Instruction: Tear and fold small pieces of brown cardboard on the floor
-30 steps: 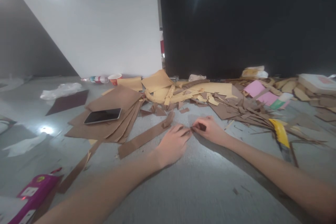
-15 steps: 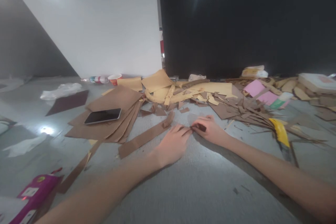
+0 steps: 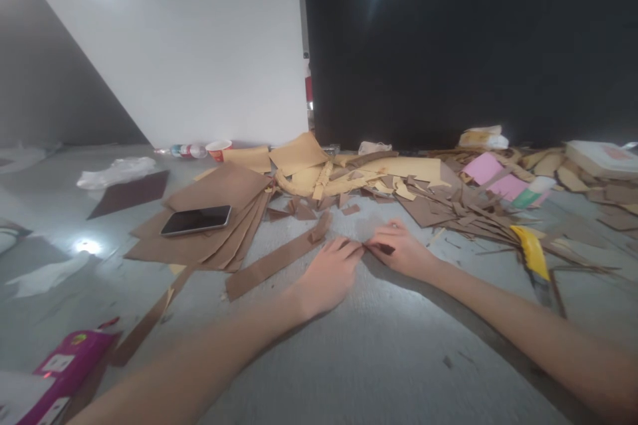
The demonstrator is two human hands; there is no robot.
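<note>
**Left hand (image 3: 331,275) and right hand (image 3: 401,251) meet at a brown bit (image 3: 385,249)**

The grey table (image 3: 379,358) runs under both hands. Past the right hand rises a black panel (image 3: 473,46); past the left, a white panel (image 3: 199,40). A spread of tan and brown scraps (image 3: 413,169) lies ahead of the hands and off to the right one's right. Brown sheets (image 3: 154,246) are stacked left of the left hand, and a brown strip (image 3: 274,264) lies just beside that hand. Nearer the person, well left of it, is a purple block (image 3: 82,355). The phone (image 3: 197,220) rests on the sheets, left of the left hand. The yellow cutter (image 3: 533,252) lies right of the right hand. Far ahead of the left hand stands a cup (image 3: 218,150).

Smallest is the bit, between the right hand's thumb and forefinger, which pinch narrow on it. The left hand's fingers are bent close together beside those tips; whether they also grip it, I cannot tell.
</note>
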